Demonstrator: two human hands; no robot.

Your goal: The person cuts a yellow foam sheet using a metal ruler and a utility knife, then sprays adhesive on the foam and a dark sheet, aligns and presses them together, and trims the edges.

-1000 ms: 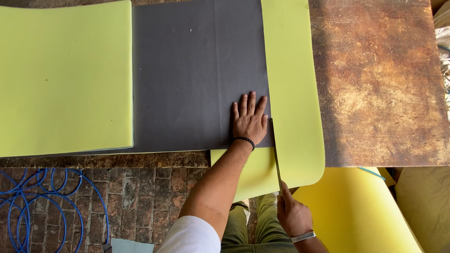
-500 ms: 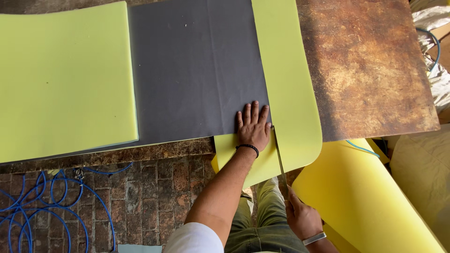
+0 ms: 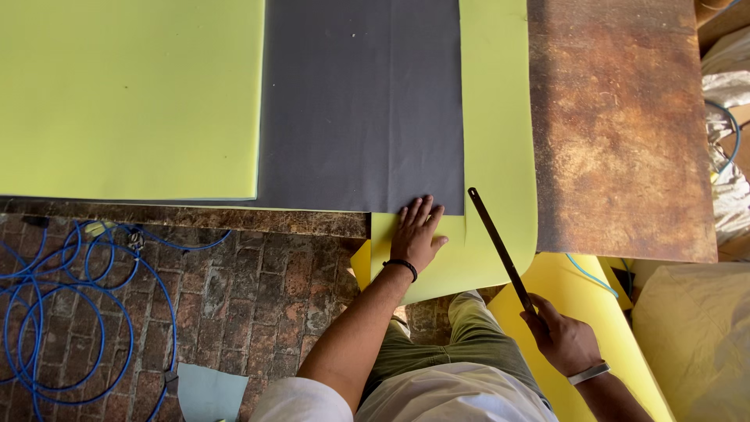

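- blue cable (image 3: 55, 312) coiled on the brick floor at far left, well clear.
- green sheet (image 3: 129, 98), then grey sheet (image 3: 363, 101) flat on the table.
- left hand (image 3: 416, 234) spread flat, palm down on the green strip (image 3: 500, 156) at the grey sheet's corner.
- right hand (image 3: 562, 340) closed round a thin dark blade (image 3: 500, 246), tip over the strip.
- risk: a slipping blade could nick those fingers; the overhanging strip may sag and tear.

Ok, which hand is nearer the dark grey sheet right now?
Left. The left hand lies flat with fingertips at the dark grey sheet's near edge; the right hand is off the table, holding a thin blade.
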